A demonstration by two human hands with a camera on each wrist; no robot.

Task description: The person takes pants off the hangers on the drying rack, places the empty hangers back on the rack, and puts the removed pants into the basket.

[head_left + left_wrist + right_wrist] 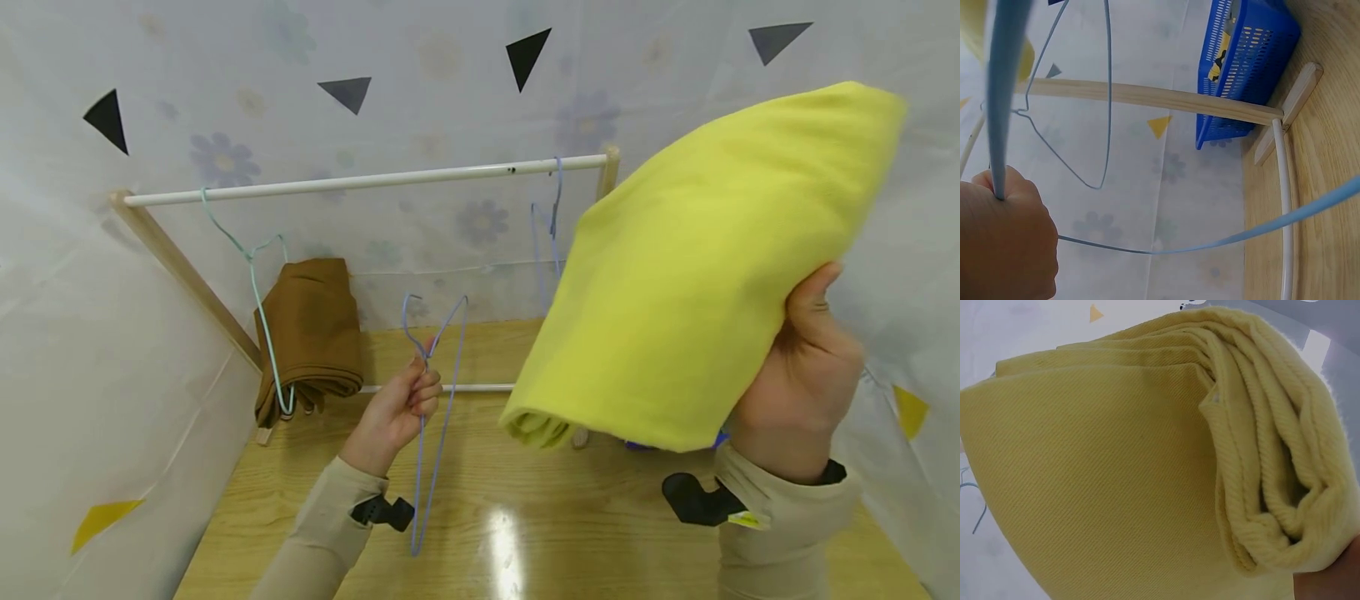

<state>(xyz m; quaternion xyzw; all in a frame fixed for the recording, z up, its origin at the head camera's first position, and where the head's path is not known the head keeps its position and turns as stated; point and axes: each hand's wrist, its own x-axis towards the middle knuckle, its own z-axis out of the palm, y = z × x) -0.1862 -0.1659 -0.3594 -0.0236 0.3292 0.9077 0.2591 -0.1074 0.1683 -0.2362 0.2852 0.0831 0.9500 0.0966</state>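
Observation:
In the head view my left hand (401, 408) grips a lavender wire hanger (456, 367) just below its hook, and the hanger is seen nearly edge-on. The left wrist view shows that hand (1007, 240) with its fingers curled round the wire. To the right, my right hand (802, 375) holds up a folded yellow cloth (690, 267), thumb along its edge and the fingers hidden behind it. Its stacked folds fill the right wrist view, where the twill fabric (1097, 469) shows close up. Hanger and cloth are apart.
A white rail (375, 179) on wooden posts spans the back. At its left, a mint hanger (258, 308) carries folded brown cloth (318, 325); at its right hangs another lavender hanger (555, 208). A blue basket (1266, 56) stands on the wooden floor (570, 533) beside the rack.

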